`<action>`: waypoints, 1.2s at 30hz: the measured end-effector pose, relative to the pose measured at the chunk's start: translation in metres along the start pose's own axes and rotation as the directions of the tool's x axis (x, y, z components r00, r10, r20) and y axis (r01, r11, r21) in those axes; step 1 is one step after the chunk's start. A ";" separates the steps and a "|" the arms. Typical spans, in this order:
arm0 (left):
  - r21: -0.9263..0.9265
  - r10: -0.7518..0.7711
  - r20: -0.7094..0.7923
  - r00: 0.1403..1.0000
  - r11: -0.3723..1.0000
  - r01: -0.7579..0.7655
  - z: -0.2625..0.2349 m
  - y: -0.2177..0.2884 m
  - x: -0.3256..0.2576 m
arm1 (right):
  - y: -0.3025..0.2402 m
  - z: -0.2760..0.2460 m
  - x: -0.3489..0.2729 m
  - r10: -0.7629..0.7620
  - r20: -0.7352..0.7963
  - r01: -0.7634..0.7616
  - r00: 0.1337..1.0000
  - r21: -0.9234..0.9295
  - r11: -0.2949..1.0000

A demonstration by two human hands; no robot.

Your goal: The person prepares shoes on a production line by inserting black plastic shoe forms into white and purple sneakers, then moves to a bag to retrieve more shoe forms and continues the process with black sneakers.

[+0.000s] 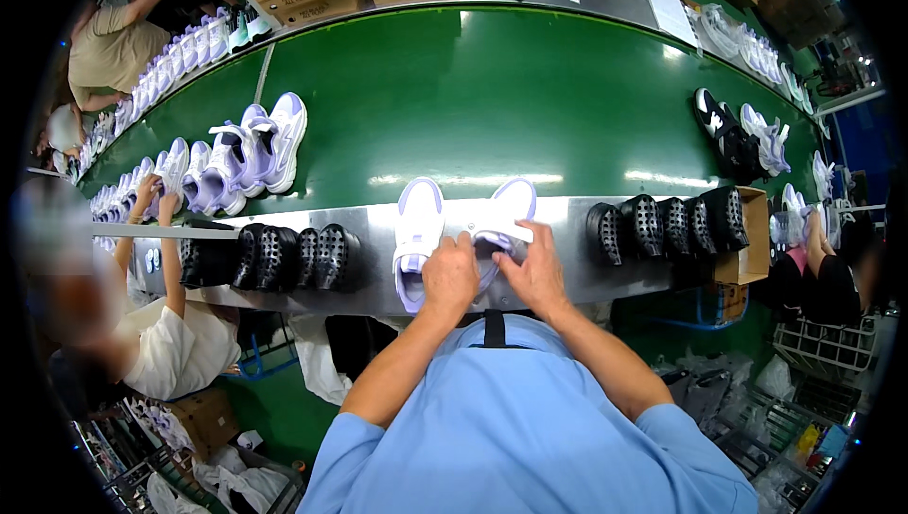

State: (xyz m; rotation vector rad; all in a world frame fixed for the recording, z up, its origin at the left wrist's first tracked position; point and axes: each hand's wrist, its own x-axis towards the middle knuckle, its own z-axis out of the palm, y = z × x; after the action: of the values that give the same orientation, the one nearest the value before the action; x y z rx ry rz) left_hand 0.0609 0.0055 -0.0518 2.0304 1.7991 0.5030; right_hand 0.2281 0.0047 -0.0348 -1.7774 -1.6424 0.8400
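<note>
Two white and lavender sneakers stand side by side on the metal ledge in front of me, toes pointing away. My right hand (535, 273) grips the opening of the right sneaker (514, 202), with its thumb at the collar and its fingers along the outer side by the strap. My left hand (450, 273) is closed, its fingertips at the inner edge of that same sneaker's strap. What those fingertips pinch is partly hidden. Beside the left hand, touching or nearly so, is the left sneaker (420, 207), its strap lying across the top.
Black studded blocks (331, 257) stand left on the ledge, more black studded blocks (640, 226) right, by an open cardboard box (754, 230). Sneakers (284, 140) line the green conveyor (397, 98); black sandals (726, 131) lie far right. A co-worker's hands (156, 194) handle shoes at left.
</note>
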 end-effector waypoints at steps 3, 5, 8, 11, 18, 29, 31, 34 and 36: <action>-0.002 0.032 -0.031 0.999 0.999 -0.032 0.014 -0.011 0.003 | 0.016 0.000 0.016 -0.383 0.010 0.382 0.924 -0.116 0.917; -0.011 -0.038 -0.015 0.999 0.999 0.038 0.015 -0.013 0.006 | 0.013 -0.007 0.023 -0.580 0.205 0.614 0.789 -0.216 0.759; 0.012 -0.017 -0.030 0.999 1.000 0.017 0.018 -0.015 0.006 | 0.010 0.007 0.034 -0.539 0.442 0.682 0.717 -0.284 0.674; -0.080 -0.098 0.030 0.995 0.992 0.100 0.004 -0.007 0.007 | 0.017 0.025 0.035 -0.652 0.263 0.703 0.711 -0.251 0.665; -0.147 -0.102 -0.034 0.994 0.984 0.096 0.008 -0.001 -0.018 | 0.022 0.009 0.013 -0.739 0.254 0.781 0.624 -0.221 0.584; -0.258 -0.186 -0.064 0.980 0.952 0.164 -0.010 0.019 -0.028 | 0.024 0.022 0.004 -0.642 0.188 0.656 0.743 -0.018 0.754; -0.165 -0.070 -0.111 0.991 0.985 0.051 -0.020 0.023 -0.043 | 0.019 0.006 -0.001 -0.627 0.053 0.626 0.778 0.020 0.779; -0.077 0.045 -0.100 0.994 0.996 -0.053 -0.021 0.045 -0.046 | 0.030 0.006 -0.022 -0.076 0.075 0.076 0.994 0.009 0.997; -0.039 0.068 -0.105 0.992 0.997 -0.072 -0.014 0.052 -0.039 | 0.028 0.006 -0.021 0.025 0.199 -0.026 0.980 0.000 1.000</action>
State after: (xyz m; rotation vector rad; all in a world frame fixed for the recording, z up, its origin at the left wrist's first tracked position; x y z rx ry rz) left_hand 0.0942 -0.0384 -0.0138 2.0793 1.7644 0.6730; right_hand 0.2401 -0.0190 -0.0590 -1.7634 -1.7448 1.0615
